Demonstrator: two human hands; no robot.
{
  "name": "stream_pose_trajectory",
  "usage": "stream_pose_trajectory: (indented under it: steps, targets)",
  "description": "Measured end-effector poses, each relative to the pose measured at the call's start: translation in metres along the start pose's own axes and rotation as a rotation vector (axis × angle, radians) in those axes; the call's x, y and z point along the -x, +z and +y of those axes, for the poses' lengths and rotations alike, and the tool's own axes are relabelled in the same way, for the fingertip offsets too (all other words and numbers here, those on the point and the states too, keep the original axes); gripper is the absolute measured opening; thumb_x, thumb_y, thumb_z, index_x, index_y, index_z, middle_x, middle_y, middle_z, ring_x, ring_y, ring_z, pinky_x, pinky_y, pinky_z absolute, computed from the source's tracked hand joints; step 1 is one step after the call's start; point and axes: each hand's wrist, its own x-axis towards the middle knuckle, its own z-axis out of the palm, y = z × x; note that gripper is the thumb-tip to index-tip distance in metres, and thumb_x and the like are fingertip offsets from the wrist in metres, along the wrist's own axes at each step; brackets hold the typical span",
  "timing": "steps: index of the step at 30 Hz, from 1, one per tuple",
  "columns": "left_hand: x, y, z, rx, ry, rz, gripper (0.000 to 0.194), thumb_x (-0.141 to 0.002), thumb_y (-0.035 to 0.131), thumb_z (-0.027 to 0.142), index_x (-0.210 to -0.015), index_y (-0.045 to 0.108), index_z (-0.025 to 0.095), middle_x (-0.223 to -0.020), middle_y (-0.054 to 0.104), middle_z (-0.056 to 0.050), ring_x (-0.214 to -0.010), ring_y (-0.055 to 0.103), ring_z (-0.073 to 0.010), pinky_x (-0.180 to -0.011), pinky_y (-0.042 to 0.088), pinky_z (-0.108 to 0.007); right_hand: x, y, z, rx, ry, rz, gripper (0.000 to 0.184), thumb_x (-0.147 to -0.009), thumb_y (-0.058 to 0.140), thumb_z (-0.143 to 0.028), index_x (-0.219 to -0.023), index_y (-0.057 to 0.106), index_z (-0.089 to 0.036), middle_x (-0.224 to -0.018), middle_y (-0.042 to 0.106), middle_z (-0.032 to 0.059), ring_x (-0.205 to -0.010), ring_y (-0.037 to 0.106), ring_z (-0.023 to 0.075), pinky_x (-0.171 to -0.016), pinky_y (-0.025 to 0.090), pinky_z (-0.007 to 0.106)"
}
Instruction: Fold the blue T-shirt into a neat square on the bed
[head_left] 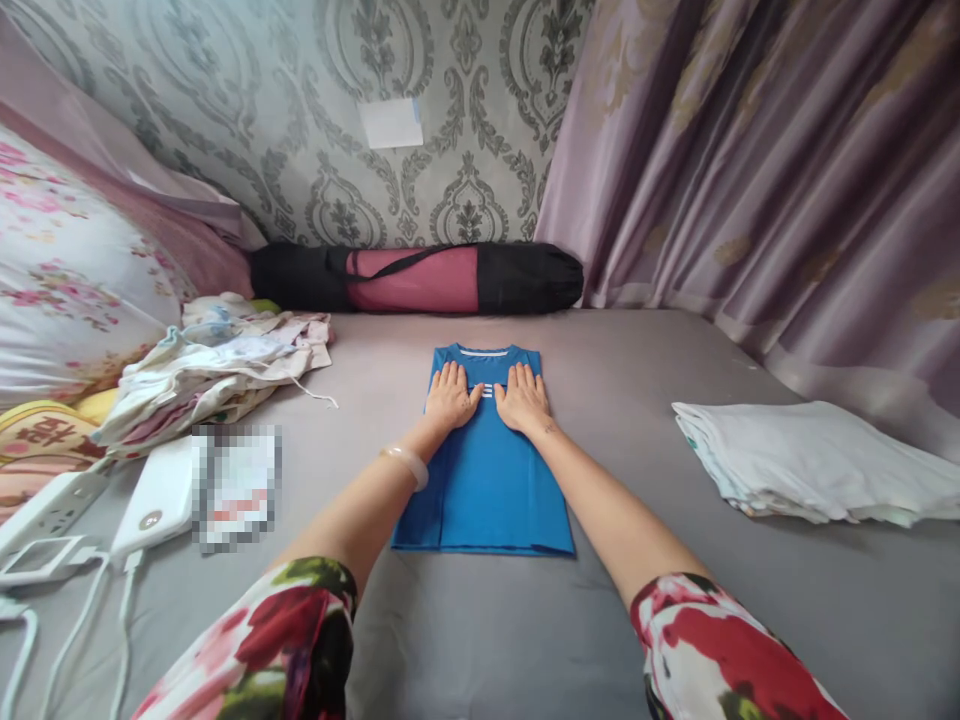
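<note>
One left hand (452, 396), one right hand (523, 397), both spread flat on folded blue fabric shirt (495, 490), folded white cloths (817, 460) at right, long black-and-maroon bag (431, 283) beyond.

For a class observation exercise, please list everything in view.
Folded fabric shirt: 1, blue, centre
Smooth cloth sheet: 1, grey, beneath
Folded cloth stack: 1, white, right
Crumpled cloth pile: 1, pale, left
Long cylindrical bag: 1, black-pink, back
Patterned wall: 1, grey, back
Rectangular panel: 1, white, on wall
Draped patterned curtain: 1, purple, right
Plain cloth: 1, mauve, left
Floral cloth: 1, white-pink, left
Printed item: 1, yellow-pink, left edge
Plastic power strip: 1, white, left
Rectangular device: 1, white, left
Square object: 1, white, left
Pixelated object: 1, mostly white, left
Cables: 3, white, lower left
Bracelet: 1, white, left wrist
Floral sleeves: 2, multicoloured, on arms
Hands: 2, bare, flat on shirt
</note>
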Motion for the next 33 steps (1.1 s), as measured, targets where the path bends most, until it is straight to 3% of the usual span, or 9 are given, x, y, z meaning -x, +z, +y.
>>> stream_pose_trajectory:
  steps: [4, 7, 11, 16, 20, 24, 30, 33]
  targets:
    - [-0.003, -0.006, 0.001, 0.018, 0.004, -0.021, 0.074, -0.095, 0.026, 0.055, -0.148, 0.030, 0.004, -0.156, 0.028, -0.020, -0.147, 0.018, -0.0326, -0.120, 0.012, -0.049, -0.004, -0.007, 0.000, -0.026, -0.009, -0.032, 0.065, -0.099, 0.024, -0.040, -0.150, 0.026, 0.000, -0.159, 0.021, 0.0165, -0.148, 0.012, 0.0258, -0.119, 0.007, 0.043]
    - [0.006, -0.013, -0.001, 0.038, -0.016, -0.050, 0.076, -0.094, 0.026, 0.057, -0.150, 0.025, 0.005, -0.157, 0.023, -0.020, -0.148, 0.014, -0.0327, -0.119, 0.010, -0.051, 0.008, -0.019, 0.001, -0.073, -0.043, -0.081, 0.065, -0.100, 0.020, -0.041, -0.152, 0.022, -0.003, -0.160, 0.017, 0.0137, -0.148, 0.010, 0.0242, -0.120, 0.007, 0.043]
    - [0.054, -0.023, -0.008, 0.045, 0.063, -0.087, 0.080, -0.093, 0.026, 0.063, -0.151, 0.021, 0.008, -0.159, 0.021, -0.018, -0.148, 0.012, -0.0304, -0.120, 0.010, -0.048, 0.063, -0.026, 0.005, -0.093, -0.151, -0.086, 0.068, -0.099, 0.022, -0.046, -0.153, 0.018, -0.005, -0.161, 0.012, 0.0138, -0.149, 0.008, 0.0247, -0.120, 0.009, 0.043]
    - [0.126, -0.026, -0.013, -0.002, 0.201, -0.150, 0.080, -0.093, 0.026, 0.065, -0.151, 0.025, 0.009, -0.160, 0.019, -0.017, -0.148, 0.014, -0.0285, -0.120, 0.013, -0.044, 0.130, -0.019, 0.007, -0.037, -0.252, -0.087, 0.068, -0.099, 0.024, -0.047, -0.151, 0.025, -0.003, -0.160, 0.018, 0.0144, -0.148, 0.012, 0.0252, -0.120, 0.008, 0.042]
    - [0.138, -0.026, -0.009, -0.034, 0.217, -0.087, 0.074, -0.095, 0.026, 0.060, -0.150, 0.028, 0.011, -0.159, 0.023, -0.017, -0.148, 0.016, -0.0266, -0.121, 0.013, -0.044, 0.134, -0.017, 0.006, -0.018, -0.249, -0.066, 0.066, -0.099, 0.026, -0.044, -0.151, 0.028, -0.003, -0.159, 0.020, 0.0150, -0.148, 0.013, 0.0253, -0.121, 0.007, 0.043]
    - [0.143, -0.033, -0.005, -0.005, 0.227, -0.103, 0.071, -0.096, 0.027, 0.058, -0.149, 0.029, 0.010, -0.158, 0.026, -0.017, -0.147, 0.019, -0.0269, -0.121, 0.017, -0.043, 0.136, -0.022, 0.008, -0.079, -0.258, -0.108, 0.065, -0.099, 0.026, -0.044, -0.151, 0.027, -0.006, -0.160, 0.018, 0.0137, -0.148, 0.012, 0.0243, -0.121, 0.010, 0.044]
    - [0.198, -0.060, -0.007, 0.077, 0.380, -0.146, 0.070, -0.093, 0.033, 0.064, -0.143, 0.040, 0.015, -0.152, 0.036, -0.017, -0.142, 0.034, -0.0267, -0.116, 0.032, -0.041, 0.191, -0.035, 0.016, -0.220, -0.321, -0.149, 0.067, -0.099, 0.028, -0.049, -0.154, 0.019, -0.012, -0.160, 0.018, 0.0139, -0.148, 0.015, 0.0238, -0.120, 0.021, 0.047]
    - [0.219, -0.072, -0.011, 0.085, 0.431, -0.096, 0.060, -0.092, 0.043, 0.059, -0.134, 0.049, 0.016, -0.141, 0.046, -0.018, -0.128, 0.049, -0.0280, -0.105, 0.045, -0.043, 0.218, -0.044, 0.021, -0.212, -0.388, -0.121, 0.064, -0.098, 0.038, -0.045, -0.152, 0.027, -0.013, -0.158, 0.026, 0.0146, -0.146, 0.023, 0.0252, -0.117, 0.030, 0.047]
